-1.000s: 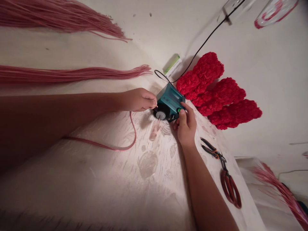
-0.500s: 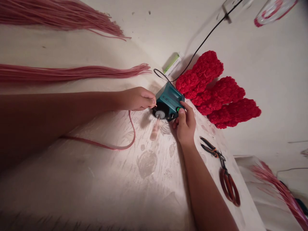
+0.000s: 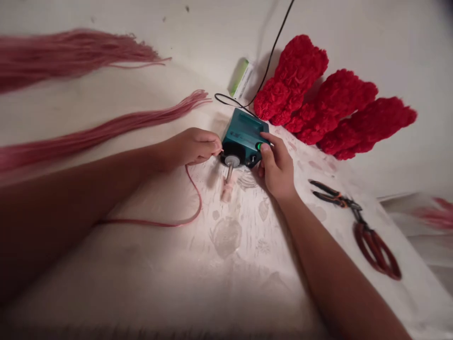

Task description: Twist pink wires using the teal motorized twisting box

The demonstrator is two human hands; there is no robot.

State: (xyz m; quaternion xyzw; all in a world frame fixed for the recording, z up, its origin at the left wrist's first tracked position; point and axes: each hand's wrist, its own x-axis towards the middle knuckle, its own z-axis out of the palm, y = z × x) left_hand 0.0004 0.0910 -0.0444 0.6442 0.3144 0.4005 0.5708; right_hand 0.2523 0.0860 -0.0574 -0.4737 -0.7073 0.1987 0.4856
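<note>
My left hand (image 3: 201,146) is closed in a pinch on the end of a thin pink cord (image 3: 200,200), just beside the front of a small teal electric machine (image 3: 244,130). From there the cord loops down over the table and runs left behind my forearm. My right hand (image 3: 278,167) grips the machine's right corner, thumb and fingers around a green-lit switch (image 3: 259,146). A metal shaft (image 3: 230,170) sticks out from the machine's grey round hub, with a pale pinkish piece (image 3: 227,191) at its tip.
Bundles of pink cords (image 3: 106,130) lie on the left. Red ruffled bunches (image 3: 300,75) and a green-and-white box (image 3: 242,79) stand by the wall behind the machine. A black cable (image 3: 272,52) runs upward. Pliers (image 3: 357,217) lie at right on the patterned cloth (image 3: 226,236).
The view has turned and shifted, so the pliers and red bunches sit farther right. Both hands keep their places at the machine. The shaft looks less smeared than before.
</note>
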